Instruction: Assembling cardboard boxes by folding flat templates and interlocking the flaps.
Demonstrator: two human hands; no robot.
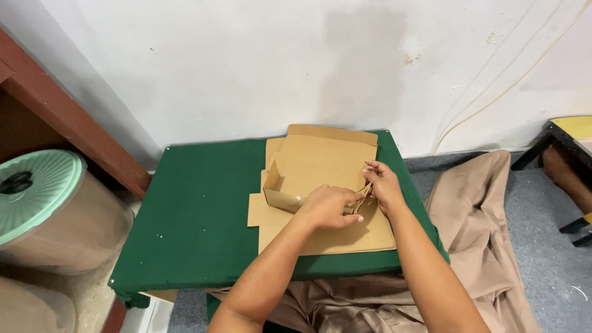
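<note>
A brown cardboard box blank [317, 161] lies partly folded on a green cloth-covered table [203, 203]. Its left wall and a front wall stand upright; the back flap lies flat toward the wall. My left hand [327, 206] presses on the front wall near its right end, fingers curled over the cardboard. My right hand [382, 185] pinches the right side flap and holds it raised beside the left hand. The box's inside looks empty.
A tan bin with a pale green lid [34, 191] stands left of the table. Beige cloth [475, 216] lies on the grey floor at right and under the table front. A white wall is close behind. A dark-framed furniture piece with a yellow top [567, 139] sits far right.
</note>
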